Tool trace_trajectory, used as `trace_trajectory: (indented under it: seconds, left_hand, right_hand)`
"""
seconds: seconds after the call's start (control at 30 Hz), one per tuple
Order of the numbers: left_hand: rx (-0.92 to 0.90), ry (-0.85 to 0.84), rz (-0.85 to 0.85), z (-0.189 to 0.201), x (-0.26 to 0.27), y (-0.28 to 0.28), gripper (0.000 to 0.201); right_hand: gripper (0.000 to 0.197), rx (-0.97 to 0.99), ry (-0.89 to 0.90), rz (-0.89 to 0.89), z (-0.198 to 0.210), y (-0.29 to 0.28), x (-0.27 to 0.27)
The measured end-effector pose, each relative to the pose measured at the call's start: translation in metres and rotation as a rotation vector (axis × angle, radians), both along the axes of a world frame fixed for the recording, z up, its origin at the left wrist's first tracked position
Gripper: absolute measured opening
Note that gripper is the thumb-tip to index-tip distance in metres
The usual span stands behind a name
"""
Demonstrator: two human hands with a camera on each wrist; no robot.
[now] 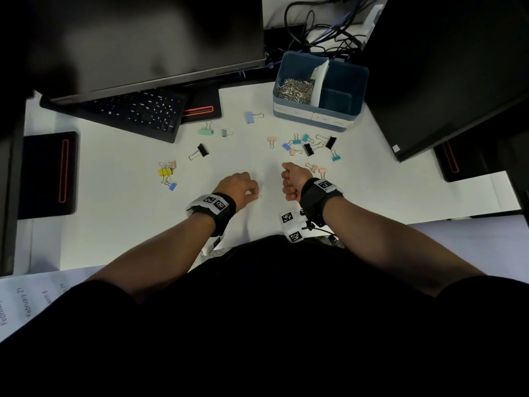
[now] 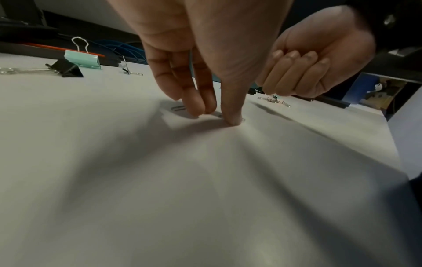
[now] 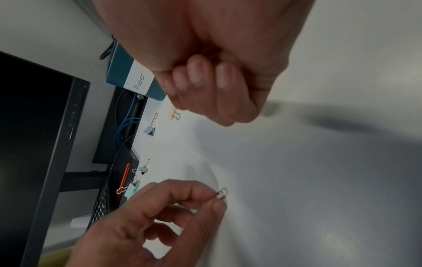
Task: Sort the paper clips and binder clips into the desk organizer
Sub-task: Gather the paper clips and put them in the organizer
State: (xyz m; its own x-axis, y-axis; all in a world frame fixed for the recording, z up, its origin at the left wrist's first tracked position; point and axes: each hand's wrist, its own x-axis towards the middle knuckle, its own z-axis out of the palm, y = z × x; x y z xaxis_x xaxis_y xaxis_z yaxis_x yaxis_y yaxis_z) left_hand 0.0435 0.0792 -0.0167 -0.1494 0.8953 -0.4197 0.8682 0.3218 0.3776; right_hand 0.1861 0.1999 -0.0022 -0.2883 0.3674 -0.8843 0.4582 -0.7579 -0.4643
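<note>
A person's left hand (image 1: pixel 239 188) pinches a silver paper clip (image 3: pixel 222 193) between thumb and fingertips, low over the white surface (image 1: pixel 114 196), while the right hand (image 1: pixel 292 181) hovers beside it curled into a fist; whether that fist holds anything cannot be told from any view. A second paper clip (image 2: pixel 178 108) lies flat on the surface just beside the left fingertips (image 2: pixel 196 108). Beyond the hands stands the blue desk organizer (image 1: pixel 347 78), its left compartment, labelled "Paper", already heaped with silver paper clips (image 1: pixel 296 91), its right compartment seemingly bare. Coloured and black binder clips lie scattered across the surface, among them a mint one (image 1: pixel 206 131), a yellow one (image 1: pixel 165 171) and a black one (image 1: pixel 202 150), none yet in the organizer. The risks from here appear small but real: the thin clip, held only at its end, could slip from the pinch on the way to the organizer, and the flat clip left on the pale surface is easy to overlook. With the two compartments side by side, a careless drop could also land a clip in the wrong one.
</note>
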Motion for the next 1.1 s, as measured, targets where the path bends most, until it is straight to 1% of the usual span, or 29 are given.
trace_trajectory:
  seconds: [0.1, 0.23, 0.3, 0.4, 0.53, 0.6, 0.7, 0.8, 0.87, 0.93, 1.1]
  left_hand:
    - [-0.048, 0.006, 0.010, -0.003, -0.001, 0.001, 0.019]
    - [-0.101, -0.006, 0.110, -0.008, -0.005, -0.001, 0.024]
    - [-0.070, -0.022, 0.221, -0.007, -0.013, -0.005, 0.023]
    - [0.002, -0.066, 0.405, -0.006, -0.026, -0.012, 0.015]
    - [0.019, -0.169, 0.522, 0.002, -0.034, -0.013, 0.012]
    - [0.012, -0.201, 0.525, 0.005, -0.031, -0.011, 0.020]
    - [-0.059, -0.155, 0.444, 0.000, -0.029, -0.010, 0.029]
    - [-0.103, -0.111, 0.456, -0.002, -0.026, -0.007, 0.025]
    - [-0.115, -0.071, 0.451, 0.002, -0.024, -0.002, 0.018]
    - [-0.140, -0.051, 0.444, 0.006, -0.022, 0.003, 0.017]
    - [-0.242, 0.011, 0.373, 0.013, -0.019, 0.006, 0.029]
  right_hand:
    - [0.043, 0.007, -0.009, 0.017, -0.001, -0.002, 0.000]
    - [0.042, 0.030, -0.032, 0.043, -0.001, -0.002, -0.002]
    - [0.041, 0.042, -0.046, 0.060, -0.001, -0.001, -0.003]
    - [0.040, 0.047, -0.069, 0.078, -0.002, -0.002, -0.002]
    - [0.040, 0.047, -0.067, 0.082, -0.003, -0.005, -0.006]
    - [0.040, 0.046, -0.064, 0.069, -0.004, -0.004, -0.009]
    - [0.041, 0.049, -0.071, 0.077, -0.005, -0.005, -0.012]
    - [0.040, 0.053, -0.076, 0.089, -0.006, -0.006, -0.012]
    - [0.040, 0.058, -0.079, 0.099, -0.007, -0.006, -0.012]
    - [0.040, 0.062, -0.081, 0.103, -0.008, -0.007, -0.011]
    - [0.039, 0.071, -0.087, 0.091, -0.008, -0.008, -0.010]
